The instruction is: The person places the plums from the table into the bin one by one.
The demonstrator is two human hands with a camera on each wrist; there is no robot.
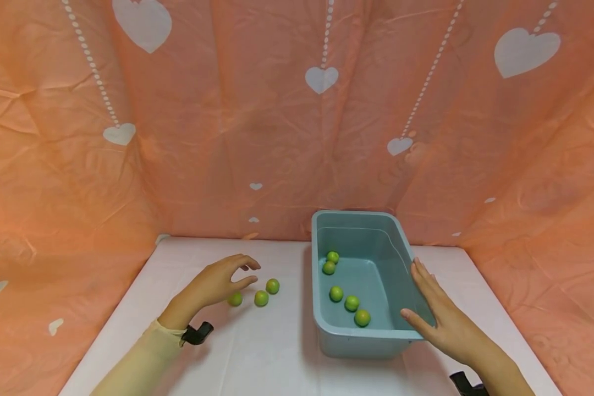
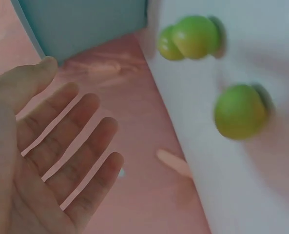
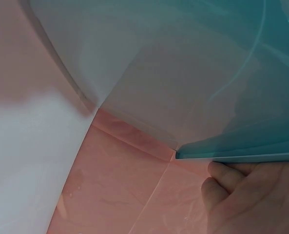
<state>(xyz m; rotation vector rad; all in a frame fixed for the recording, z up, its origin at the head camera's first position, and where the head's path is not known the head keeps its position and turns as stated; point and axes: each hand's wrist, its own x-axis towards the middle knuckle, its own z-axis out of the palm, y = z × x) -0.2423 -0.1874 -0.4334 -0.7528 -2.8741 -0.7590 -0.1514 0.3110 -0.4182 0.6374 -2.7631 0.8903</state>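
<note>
Now, head view: the left hand [image 1: 218, 280], fingers loosely bent around nothing, hovers by three green fruits [image 1: 261, 298] on the white table [image 1: 267, 346]; five more lie inside the bin [image 1: 358, 333], the right hand [image 1: 447, 322] resting straight-fingered on its rim. Left wrist: palm empty, probably a pickup reach, calling for a pinch. Right wrist: fingertips [image 3: 220, 171] meet the rim.

Your fruits [image 1: 261, 298] are bright green, with a yellow tinge in the left wrist view. The tub [image 1: 361, 346] is plain grey-blue, reading teal in the right wrist view. You have a white table [image 1: 267, 341], coral-orange cloth [image 1: 267, 148] patterned with pale hearts [image 1: 322, 80] and strings of white dots [image 1: 82, 43], a cream sleeve [image 1: 143, 357] and black wrist mounts [image 1: 198, 333].
</note>
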